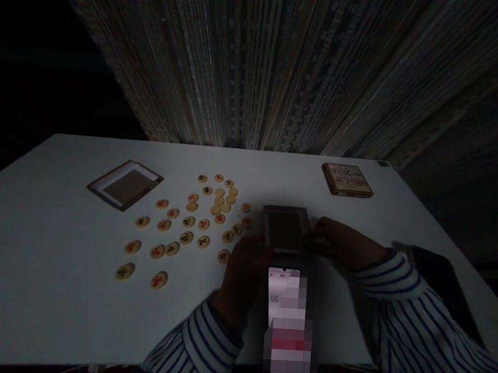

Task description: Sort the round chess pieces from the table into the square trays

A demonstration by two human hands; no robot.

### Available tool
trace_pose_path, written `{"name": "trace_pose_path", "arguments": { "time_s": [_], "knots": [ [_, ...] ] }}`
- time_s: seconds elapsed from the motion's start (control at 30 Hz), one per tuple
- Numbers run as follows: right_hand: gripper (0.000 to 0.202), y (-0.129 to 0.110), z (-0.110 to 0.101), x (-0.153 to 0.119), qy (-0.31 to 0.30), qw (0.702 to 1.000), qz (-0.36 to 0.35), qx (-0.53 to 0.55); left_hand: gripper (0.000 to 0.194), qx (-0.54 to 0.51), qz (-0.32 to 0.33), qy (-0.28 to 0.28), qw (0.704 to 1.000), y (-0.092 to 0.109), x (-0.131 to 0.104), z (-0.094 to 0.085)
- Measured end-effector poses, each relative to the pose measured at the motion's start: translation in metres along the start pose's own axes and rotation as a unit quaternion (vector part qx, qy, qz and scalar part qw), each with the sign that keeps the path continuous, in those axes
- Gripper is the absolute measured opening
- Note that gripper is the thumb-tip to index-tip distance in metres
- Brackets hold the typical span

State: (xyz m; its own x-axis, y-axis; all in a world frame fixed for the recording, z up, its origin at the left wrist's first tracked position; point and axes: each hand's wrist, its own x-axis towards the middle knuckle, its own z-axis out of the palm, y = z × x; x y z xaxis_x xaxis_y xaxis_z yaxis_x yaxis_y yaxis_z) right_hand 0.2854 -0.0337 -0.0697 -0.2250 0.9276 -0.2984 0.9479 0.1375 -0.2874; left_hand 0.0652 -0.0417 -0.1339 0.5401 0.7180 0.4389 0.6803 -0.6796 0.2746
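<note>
In the head view, a shallow box (pixel 286 229) lies between the person's two hands, above the near middle of the desk (pixel 56 304); whether it rests there or is slightly raised I cannot tell. Its dark panel faces up. Its outline is nearly square, so no long axis stands out; its far side runs roughly parallel to the desk's far edge, with the near side towards the wearer.

The left hand (pixel 243 273) has its fingers at the box's near left corner; in the dim light I cannot tell whether they pinch it. The right hand (pixel 340 243) grips the box's right side with bent fingers.

Just on the near side of the box lies a phone (pixel 282 301), its screen partly pixelated and its long axis running towards the wearer. To the left of the box, round pieces (pixel 203 224) are scattered, many marked in red or black, some plain. Farther left of the box, a tray (pixel 126 184) sits turned diagonally. Beyond the box to the right is a printed box (pixel 347 180), slightly askew.
</note>
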Motion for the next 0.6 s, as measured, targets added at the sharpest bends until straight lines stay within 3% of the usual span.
{"name": "trace_pose_path", "arguments": {
  "time_s": [0.6],
  "knots": [
    [0.024,-0.0048,0.0053,0.0021,0.023,0.999,-0.004,-0.047,0.018,-0.002,-0.004,-0.014,1.0,0.0008,0.0009,0.0002]
  ]
}}
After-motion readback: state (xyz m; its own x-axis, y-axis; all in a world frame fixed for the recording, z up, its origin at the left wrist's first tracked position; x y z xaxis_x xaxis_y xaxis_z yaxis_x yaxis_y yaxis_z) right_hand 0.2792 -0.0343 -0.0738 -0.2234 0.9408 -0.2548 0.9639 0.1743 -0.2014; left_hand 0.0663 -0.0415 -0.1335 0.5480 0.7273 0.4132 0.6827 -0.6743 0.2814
